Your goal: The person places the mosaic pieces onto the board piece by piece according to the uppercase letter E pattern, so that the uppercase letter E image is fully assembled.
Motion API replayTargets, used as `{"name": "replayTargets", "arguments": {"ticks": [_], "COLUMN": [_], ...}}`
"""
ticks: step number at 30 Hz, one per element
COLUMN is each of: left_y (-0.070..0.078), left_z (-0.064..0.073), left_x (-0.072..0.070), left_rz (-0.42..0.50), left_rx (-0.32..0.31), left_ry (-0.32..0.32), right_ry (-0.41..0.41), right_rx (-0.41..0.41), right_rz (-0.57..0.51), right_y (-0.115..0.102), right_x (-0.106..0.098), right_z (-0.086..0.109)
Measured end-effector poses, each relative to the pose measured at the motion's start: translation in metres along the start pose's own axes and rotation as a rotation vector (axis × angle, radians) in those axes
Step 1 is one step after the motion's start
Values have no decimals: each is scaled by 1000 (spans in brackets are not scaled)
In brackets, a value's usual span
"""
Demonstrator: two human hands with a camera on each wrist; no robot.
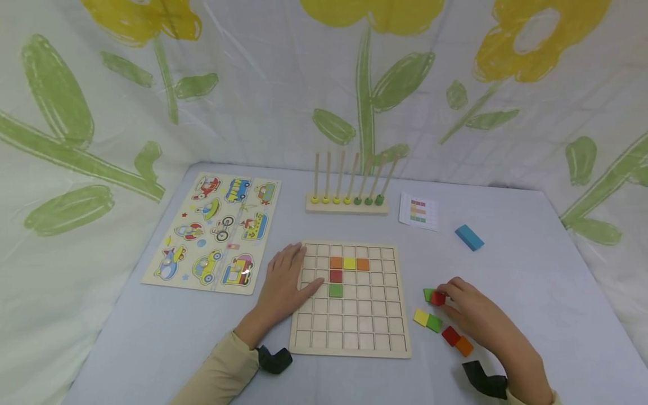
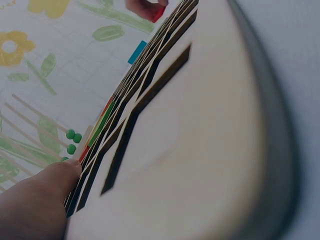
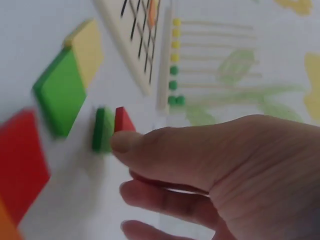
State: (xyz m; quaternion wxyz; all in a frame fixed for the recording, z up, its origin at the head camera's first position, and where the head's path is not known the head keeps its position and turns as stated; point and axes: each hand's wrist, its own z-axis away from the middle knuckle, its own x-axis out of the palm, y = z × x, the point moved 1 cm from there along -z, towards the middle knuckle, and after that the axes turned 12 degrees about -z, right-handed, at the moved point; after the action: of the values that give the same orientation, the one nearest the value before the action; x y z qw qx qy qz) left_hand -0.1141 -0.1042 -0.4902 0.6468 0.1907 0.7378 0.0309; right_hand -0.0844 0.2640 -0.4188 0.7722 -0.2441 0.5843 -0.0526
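A wooden grid board lies at the middle of the table, holding orange, yellow, red and green square tiles in its upper cells. My left hand rests flat on the board's left edge, thumb extended over the cells. To the right of the board, my right hand pinches a red tile between thumb and fingers. A green tile lies right beside that red one. Nearer the body are a yellow tile touching a green tile, and a red tile touching an orange tile.
A vehicle puzzle board lies at the left. Behind the grid stands a bead rack with upright pegs. Pattern cards and a blue block lie at the back right. A flower-painted cloth hangs behind the table.
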Motion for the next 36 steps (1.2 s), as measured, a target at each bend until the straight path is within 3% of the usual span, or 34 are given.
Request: {"name": "replayTargets", "arguments": {"ticks": [10, 18, 23, 36], "left_y": [-1, -2, -1, -2], "left_z": [0, 0, -1, -1], "left_x": [2, 1, 0, 1], "left_rz": [-8, -1, -3, -10], "left_rx": [-4, 2, 9, 13], "left_ry": [-6, 2, -1, -1], "right_ry": [-3, -3, -24, -3], "right_rx": [-227, -426, -461, -491], "right_rz": [31, 61, 117, 107], "right_y": [-60, -92, -103, -108], "right_x": [12, 31, 42, 52], "right_z": [-32, -54, -63, -70]}}
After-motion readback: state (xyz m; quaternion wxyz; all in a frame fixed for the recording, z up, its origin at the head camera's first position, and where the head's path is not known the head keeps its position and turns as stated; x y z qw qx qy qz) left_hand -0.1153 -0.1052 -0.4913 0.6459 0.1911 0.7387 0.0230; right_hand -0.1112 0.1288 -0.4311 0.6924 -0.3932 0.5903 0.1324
